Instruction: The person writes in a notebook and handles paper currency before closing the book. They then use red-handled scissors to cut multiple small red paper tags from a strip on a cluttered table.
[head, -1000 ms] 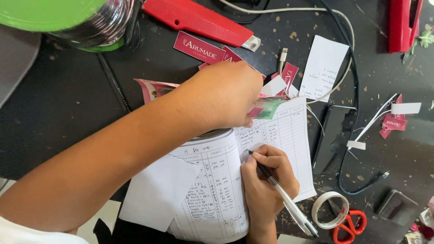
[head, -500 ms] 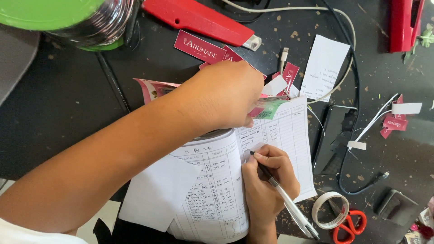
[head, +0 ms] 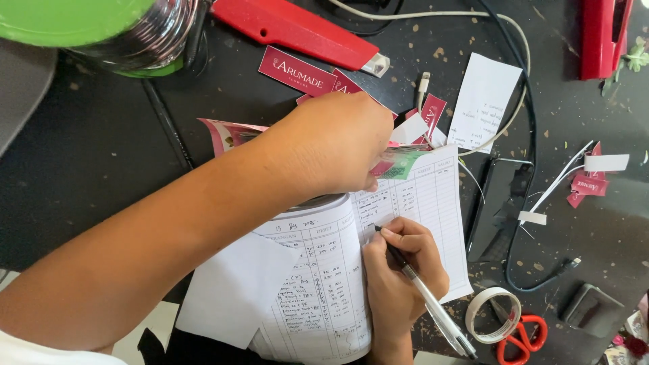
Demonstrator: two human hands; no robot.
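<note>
My left hand [head: 334,145] reaches across and presses down on the top of an open ruled ledger book [head: 324,270], with some pink and green banknotes [head: 395,162] under its fingers. My right hand [head: 399,277] grips a clear pen [head: 426,297], whose tip touches the right-hand ledger page [head: 433,209] near the book's fold. The pages carry columns of handwriting. A loose white sheet [head: 233,290] lies at the book's left side.
On the dark desk lie dark-red paper tags [head: 297,71], a red cutter [head: 297,30], a white slip [head: 483,101], a white cable [head: 503,132], a tape roll [head: 493,314], orange-handled scissors [head: 524,341], a black cable [head: 524,176] and a green-lidded container [head: 101,27].
The right hand has shifted the pen slightly on the page; the left hand stays pressed on the ledger and notes.
</note>
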